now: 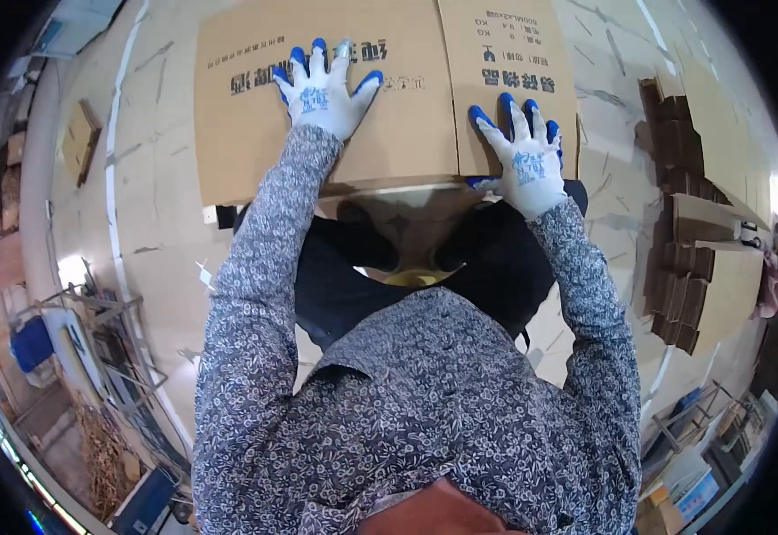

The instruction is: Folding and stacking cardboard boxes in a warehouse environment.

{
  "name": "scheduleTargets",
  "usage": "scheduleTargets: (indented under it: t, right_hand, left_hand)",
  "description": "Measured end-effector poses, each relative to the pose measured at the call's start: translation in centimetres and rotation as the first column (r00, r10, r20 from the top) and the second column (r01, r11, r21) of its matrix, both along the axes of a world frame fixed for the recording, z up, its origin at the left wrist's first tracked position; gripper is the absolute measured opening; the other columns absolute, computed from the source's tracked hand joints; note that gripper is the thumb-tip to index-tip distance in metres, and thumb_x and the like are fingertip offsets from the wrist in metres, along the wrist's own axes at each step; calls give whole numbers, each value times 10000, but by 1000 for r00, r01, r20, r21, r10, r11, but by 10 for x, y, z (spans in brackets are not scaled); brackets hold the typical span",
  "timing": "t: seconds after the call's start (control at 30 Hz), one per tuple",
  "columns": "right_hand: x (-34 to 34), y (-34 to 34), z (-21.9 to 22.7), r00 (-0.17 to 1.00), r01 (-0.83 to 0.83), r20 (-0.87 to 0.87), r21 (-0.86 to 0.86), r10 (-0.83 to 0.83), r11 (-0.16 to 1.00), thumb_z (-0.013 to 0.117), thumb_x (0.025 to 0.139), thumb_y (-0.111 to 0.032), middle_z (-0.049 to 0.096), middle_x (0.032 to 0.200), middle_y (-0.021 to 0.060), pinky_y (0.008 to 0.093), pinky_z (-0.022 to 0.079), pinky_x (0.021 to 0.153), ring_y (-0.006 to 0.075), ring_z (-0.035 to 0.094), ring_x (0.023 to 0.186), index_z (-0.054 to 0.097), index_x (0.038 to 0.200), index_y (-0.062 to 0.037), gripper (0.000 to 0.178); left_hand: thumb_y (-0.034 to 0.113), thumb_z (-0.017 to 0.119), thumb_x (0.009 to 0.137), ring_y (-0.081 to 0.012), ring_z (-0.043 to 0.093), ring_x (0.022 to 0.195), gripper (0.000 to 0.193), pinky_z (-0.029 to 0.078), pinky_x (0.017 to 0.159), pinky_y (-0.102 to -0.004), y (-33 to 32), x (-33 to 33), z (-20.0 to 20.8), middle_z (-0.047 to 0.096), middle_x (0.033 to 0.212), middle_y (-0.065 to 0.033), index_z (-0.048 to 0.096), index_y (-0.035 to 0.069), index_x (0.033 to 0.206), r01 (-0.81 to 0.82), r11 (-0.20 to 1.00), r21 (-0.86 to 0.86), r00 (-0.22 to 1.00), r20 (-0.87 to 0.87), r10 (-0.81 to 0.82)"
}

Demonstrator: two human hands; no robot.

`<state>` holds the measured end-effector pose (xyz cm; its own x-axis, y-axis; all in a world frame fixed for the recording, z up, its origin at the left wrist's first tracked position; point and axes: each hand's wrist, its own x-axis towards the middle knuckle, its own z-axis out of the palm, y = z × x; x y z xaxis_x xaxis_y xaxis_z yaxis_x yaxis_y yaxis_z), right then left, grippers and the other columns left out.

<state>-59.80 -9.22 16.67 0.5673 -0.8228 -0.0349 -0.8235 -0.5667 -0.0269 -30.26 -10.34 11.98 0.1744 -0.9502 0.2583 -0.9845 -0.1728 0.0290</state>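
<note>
A large brown cardboard sheet (398, 143) with dark print lies in front of me, a fold line running from its far edge to its near edge. My left hand (322, 100), in a white glove with blue fingertips, rests flat on the left panel with its fingers spread. On the narrower right panel (496, 18), close to the near right corner, lies my right hand (530, 165) in a matching glove. Its fingers are apart and stretched away from me, and the thumb sits at the near edge. Neither hand grips anything that I can see.
Stacks of folded cardboard (681, 276) stand on the floor to the right. Another small cardboard pile (80, 143) lies at the far left. A metal frame (117, 334) stands left of me, and my knees are just below the sheet's near edge.
</note>
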Motion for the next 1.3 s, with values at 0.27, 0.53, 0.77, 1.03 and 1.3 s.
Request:
scheduleTargets:
  t: [0.27, 0.53, 0.77, 1.03, 1.3]
  right_hand:
    - [-5, 7, 3, 1000, 1, 19, 80, -3, 997, 806, 690, -449, 272, 1534, 180, 680, 206, 1089, 455, 275, 1388, 343, 1477, -352, 919]
    - [-8, 8, 14, 1000, 23, -11, 116, -22, 993, 859, 610, -387, 309, 1519, 164, 640, 247, 1087, 434, 311, 1375, 391, 1464, -297, 978]
    - [-114, -59, -51, 709, 366, 575, 194, -408, 910, 656, 866, -437, 523, 1345, 207, 508, 345, 1065, 399, 445, 1290, 445, 1426, -150, 664]
    - [-163, -62, -56, -130, 88, 350, 936, -928, 341, 557, 974, -306, 649, 1173, 127, 324, 499, 880, 189, 635, 1013, 582, 1262, -12, 412]
    - [-148, -86, -74, 315, 239, 576, 721, -754, 651, 640, 921, -251, 680, 990, 77, 226, 512, 719, 125, 639, 842, 692, 1090, -13, 297]
  left_hand:
    - [540, 537, 895, -394, 244, 1424, 738, 90, 1141, -623, 6, -22, 20, 342, 1517, -174, 354, 129, 1479, 154, 988, -23, 988, -22, -154]
    - [546, 467, 927, -363, 236, 1438, 719, 76, 1146, -627, -58, -86, 20, 327, 1544, -106, 326, 122, 1491, 456, 884, 98, 890, -47, -454]
    - [554, 417, 951, -320, 235, 1445, 692, 74, 1171, -580, -66, -80, 16, 323, 1548, -74, 297, 160, 1507, 388, 918, 77, 921, -2, -389]
    - [509, 451, 957, -306, 233, 1446, 665, 87, 1182, -542, -53, -77, 16, 320, 1546, -75, 288, 180, 1512, 364, 928, 80, 931, -12, -364]
    - [535, 419, 960, -305, 222, 1451, 673, 68, 1180, -558, -62, -74, 19, 315, 1552, -64, 278, 183, 1516, 357, 932, 60, 934, -28, -356]
